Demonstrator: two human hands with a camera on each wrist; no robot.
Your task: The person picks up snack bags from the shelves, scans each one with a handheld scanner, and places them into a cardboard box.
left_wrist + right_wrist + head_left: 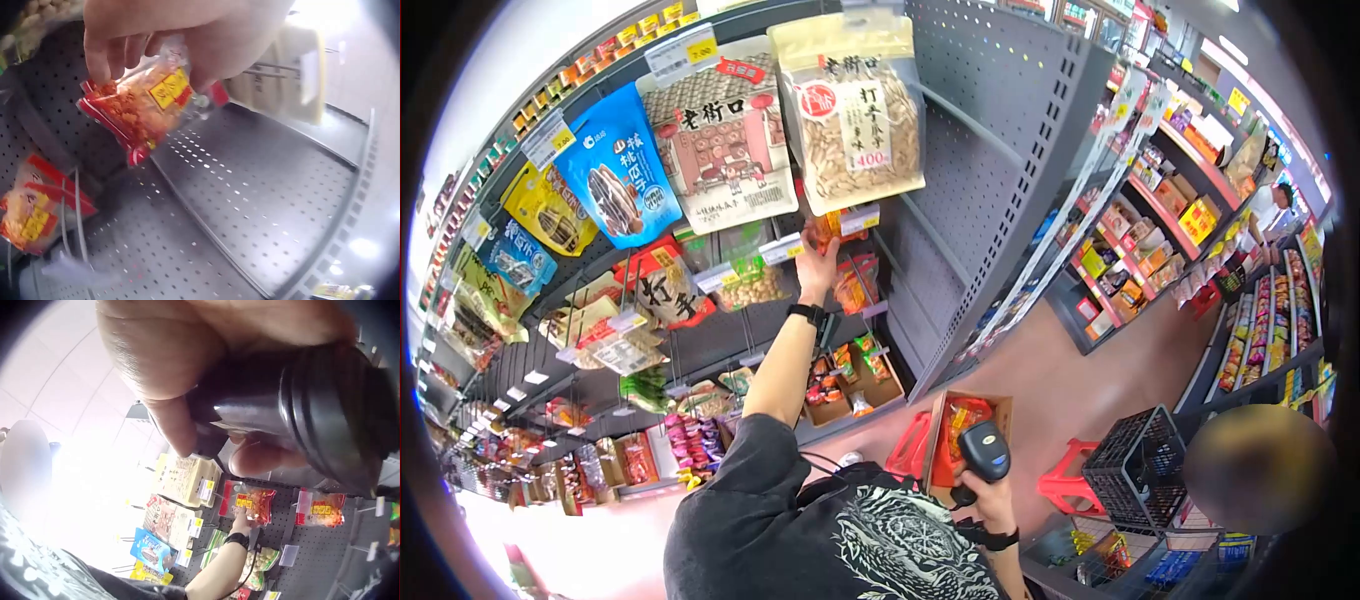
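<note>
My left hand reaches up to the hanging rack and holds a clear snack packet with red edges and a yellow label. In the left wrist view, fingers and thumb grip the packet's upper part from both sides. Below it on the rack hangs a similar red-edged packet. My right hand grips the handle of a black barcode scanner low in front of the body. The right wrist view shows the dark scanner handle in the palm, its far end cut off by the frame.
Large seed bags, among them a cream one and a blue one, hang beside the left hand. A perforated metal side panel stands to the right. Below are a cardboard box, a red stool and a black crate.
</note>
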